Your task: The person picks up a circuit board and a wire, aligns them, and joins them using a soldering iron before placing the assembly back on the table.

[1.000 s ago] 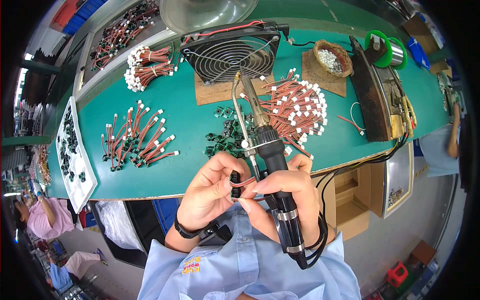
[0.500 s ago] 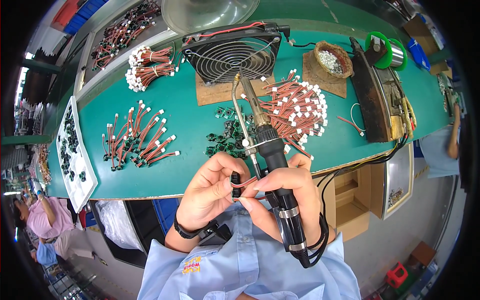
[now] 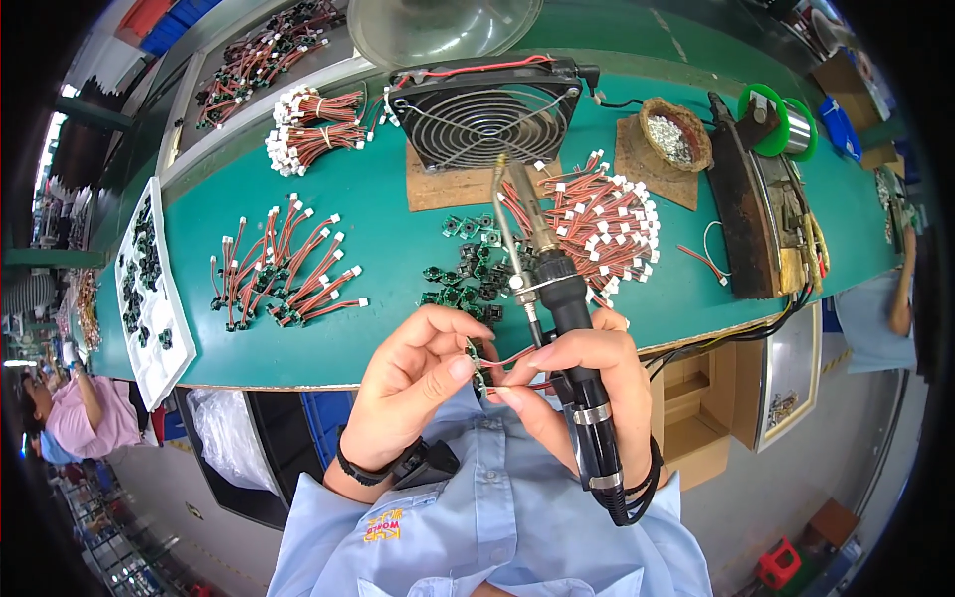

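Green table (image 3: 398, 229), curved at its ends by the wide lens, stretches before the seated worker, whose two bare hands meet just over its near edge. Between thumb and fingers, the left hand (image 3: 410, 386) pinches a small green board (image 3: 477, 364), turned nearly edge-on. Opposite, the right hand (image 3: 619, 383) does double duty: it is curled around a black soldering iron (image 3: 565, 303), while its thumb and forefinger grip two thin leads (image 3: 514, 357) that run to the board. Whether they are joined there is too small to tell. Angled up and away, the iron ends in front of a black fan (image 3: 487, 117). Loose boards (image 3: 463, 274) lie just left of the iron; a spread of red wires (image 3: 609, 224) with white plugs lies just right of it. Further left are wired boards (image 3: 286, 264) and a white tray (image 3: 179, 343). If the iron is hot, a small tilt rightward or downward could scorch those wires, because its tip sits so near them. Pulling the hands apart could tear a weak joint, and a loose pinch might let the board twist. Since the cord (image 3: 654, 476) loops by the wrist, a snag there could jerk the iron.
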`<state>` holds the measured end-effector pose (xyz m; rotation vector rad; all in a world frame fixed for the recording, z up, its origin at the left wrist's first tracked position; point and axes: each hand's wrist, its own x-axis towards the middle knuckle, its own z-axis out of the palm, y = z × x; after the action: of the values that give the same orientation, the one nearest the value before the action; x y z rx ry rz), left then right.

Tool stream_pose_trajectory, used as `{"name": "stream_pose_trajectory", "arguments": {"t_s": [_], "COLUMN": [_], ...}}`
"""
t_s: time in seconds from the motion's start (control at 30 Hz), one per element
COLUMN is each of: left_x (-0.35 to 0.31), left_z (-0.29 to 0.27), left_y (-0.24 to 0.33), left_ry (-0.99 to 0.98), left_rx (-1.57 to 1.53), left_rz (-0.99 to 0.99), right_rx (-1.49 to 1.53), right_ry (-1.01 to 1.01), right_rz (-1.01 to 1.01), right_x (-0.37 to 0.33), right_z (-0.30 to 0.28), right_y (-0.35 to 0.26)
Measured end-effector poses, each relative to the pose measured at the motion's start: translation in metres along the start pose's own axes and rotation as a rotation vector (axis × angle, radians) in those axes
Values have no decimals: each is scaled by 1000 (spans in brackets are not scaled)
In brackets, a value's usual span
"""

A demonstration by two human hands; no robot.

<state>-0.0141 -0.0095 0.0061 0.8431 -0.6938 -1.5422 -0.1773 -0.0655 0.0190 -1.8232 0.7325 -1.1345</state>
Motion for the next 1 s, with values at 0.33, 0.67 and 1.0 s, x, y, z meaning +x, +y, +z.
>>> {"name": "stream_pose_trajectory", "arguments": {"t_s": [0.33,0.67,1.0], "left_x": [2,5,6], "left_z": [9,-10,-15], "left_y": [4,-8,-14], "left_ry": [103,292,351], "left_rx": [10,267,434], "left_rz": [25,179,311], "right_rx": [-277,-410,-364], "right_ry": [85,-49,-90], "right_rz": [-43,-136,-165], "right_x": [-5,-41,-51], "right_z": [-6,-43,-36], "right_y": [5,-3,2]}}
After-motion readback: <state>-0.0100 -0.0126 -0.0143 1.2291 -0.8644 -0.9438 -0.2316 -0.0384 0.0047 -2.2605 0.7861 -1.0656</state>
